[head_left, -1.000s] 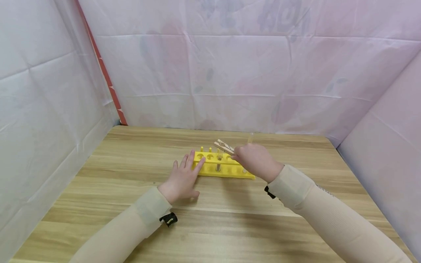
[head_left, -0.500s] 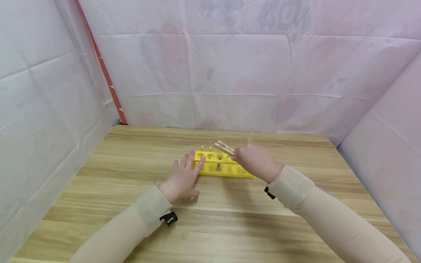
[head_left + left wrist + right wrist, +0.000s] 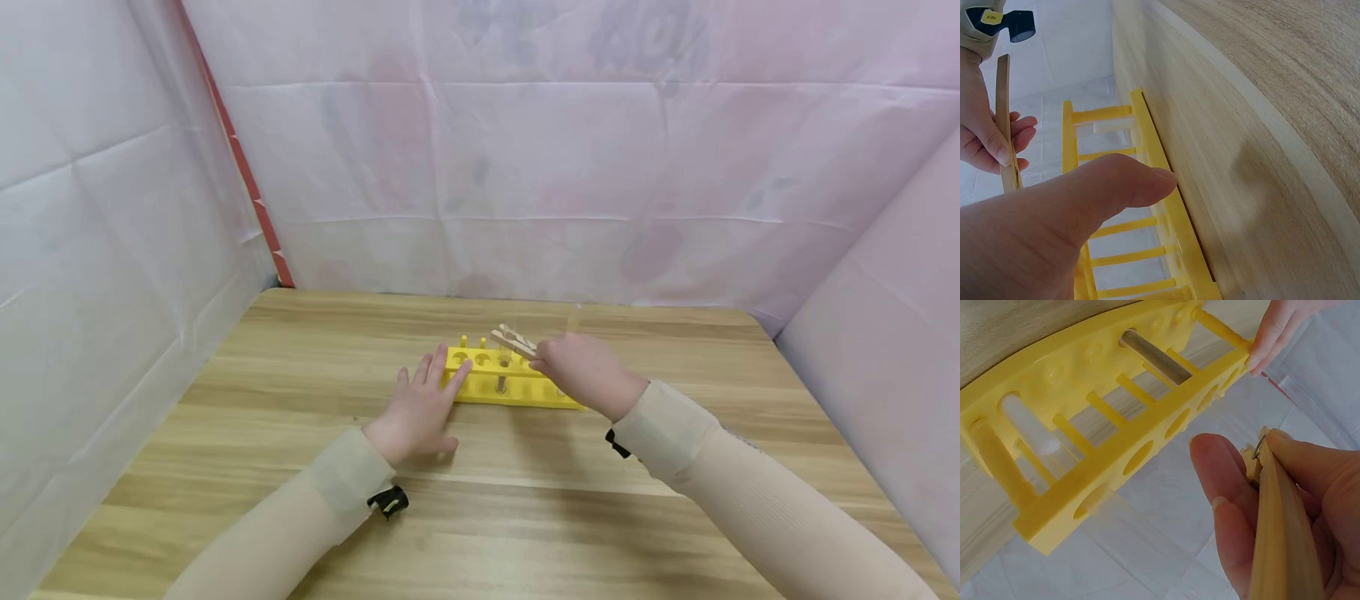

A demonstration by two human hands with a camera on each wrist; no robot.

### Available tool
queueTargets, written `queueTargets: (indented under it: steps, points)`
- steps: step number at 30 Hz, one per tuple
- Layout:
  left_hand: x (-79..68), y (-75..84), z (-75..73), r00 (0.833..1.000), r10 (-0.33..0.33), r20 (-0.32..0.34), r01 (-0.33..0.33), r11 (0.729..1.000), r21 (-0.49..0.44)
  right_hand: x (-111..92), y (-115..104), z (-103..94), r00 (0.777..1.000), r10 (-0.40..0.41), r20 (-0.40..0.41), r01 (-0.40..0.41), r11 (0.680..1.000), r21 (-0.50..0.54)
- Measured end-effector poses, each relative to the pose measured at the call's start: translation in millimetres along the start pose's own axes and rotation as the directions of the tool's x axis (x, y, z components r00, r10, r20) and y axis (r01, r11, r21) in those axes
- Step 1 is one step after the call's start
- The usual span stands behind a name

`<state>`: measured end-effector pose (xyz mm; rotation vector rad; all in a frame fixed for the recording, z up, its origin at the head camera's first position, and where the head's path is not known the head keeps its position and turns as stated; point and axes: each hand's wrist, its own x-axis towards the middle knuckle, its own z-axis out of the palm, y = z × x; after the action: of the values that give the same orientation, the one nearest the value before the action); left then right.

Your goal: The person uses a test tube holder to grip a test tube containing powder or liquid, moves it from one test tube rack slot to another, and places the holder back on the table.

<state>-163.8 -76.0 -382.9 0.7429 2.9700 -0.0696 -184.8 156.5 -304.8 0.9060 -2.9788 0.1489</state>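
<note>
A yellow test tube rack (image 3: 517,402) stands on the wooden table. My left hand (image 3: 416,417) rests on its left end, fingers spread and fairly straight. In my right hand (image 3: 588,372) is a wooden test tube clamp (image 3: 513,342), pinched between thumb and fingers above the rack. A test tube with greyish-brown contents (image 3: 1157,356) stands in a middle hole, its upper part near the clamp's tip; whether the clamp grips it, I cannot tell. Another clear test tube (image 3: 1129,534), with white contents low down, stands at the right end, partly hidden by my right hand in the head view.
Short yellow pegs (image 3: 463,341) rise behind the rack. Pale cloth walls (image 3: 540,167) enclose the table (image 3: 480,517) at the back and sides. A red strip (image 3: 243,167) runs down the back left corner. Bare wood lies in front of the rack.
</note>
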Motion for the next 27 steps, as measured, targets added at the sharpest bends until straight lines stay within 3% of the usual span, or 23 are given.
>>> queueTargets:
  steps: [27]
  points:
    - [-0.3, 4.0, -0.8, 1.0, 0.008, 0.007, -0.008, 1.0, 0.003, -6.2, 1.1, 4.4, 1.0, -0.021, -0.008, 0.021, 0.999, -0.025]
